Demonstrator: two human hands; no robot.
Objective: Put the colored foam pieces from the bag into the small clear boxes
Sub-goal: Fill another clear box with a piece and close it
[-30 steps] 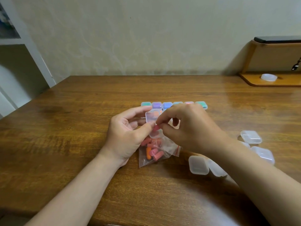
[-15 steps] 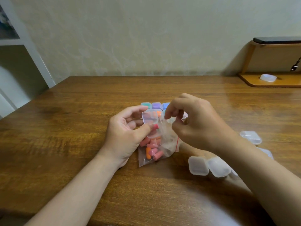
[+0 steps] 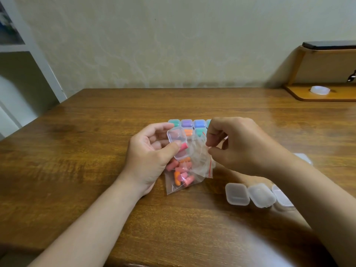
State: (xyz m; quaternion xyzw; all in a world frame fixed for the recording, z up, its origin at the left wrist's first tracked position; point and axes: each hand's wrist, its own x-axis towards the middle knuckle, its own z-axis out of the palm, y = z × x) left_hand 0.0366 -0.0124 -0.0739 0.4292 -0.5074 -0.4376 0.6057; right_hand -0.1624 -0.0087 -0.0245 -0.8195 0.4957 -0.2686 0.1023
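Observation:
A clear zip bag (image 3: 194, 170) with pink and orange foam pieces (image 3: 182, 173) lies on the wooden table (image 3: 96, 151). My left hand (image 3: 148, 157) grips a small clear box (image 3: 178, 142) with its lid up, a pink foam piece (image 3: 184, 147) under the thumb at its mouth. My right hand (image 3: 237, 145) pinches the bag's upper edge beside it. Behind the hands stand filled boxes: green (image 3: 174, 123), purple (image 3: 186, 123), blue (image 3: 199, 123), orange (image 3: 188, 132).
Three empty clear boxes (image 3: 259, 195) lie at the lower right by my right forearm, another (image 3: 305, 158) peeks out behind the wrist. A wooden shelf (image 3: 317, 95) with a white round lid sits at the back right. A white cabinet stands left.
My right hand rose away from the box after leaving the pink piece there, and now pinches the bag's edge. The left hand keeps the box in the same place.

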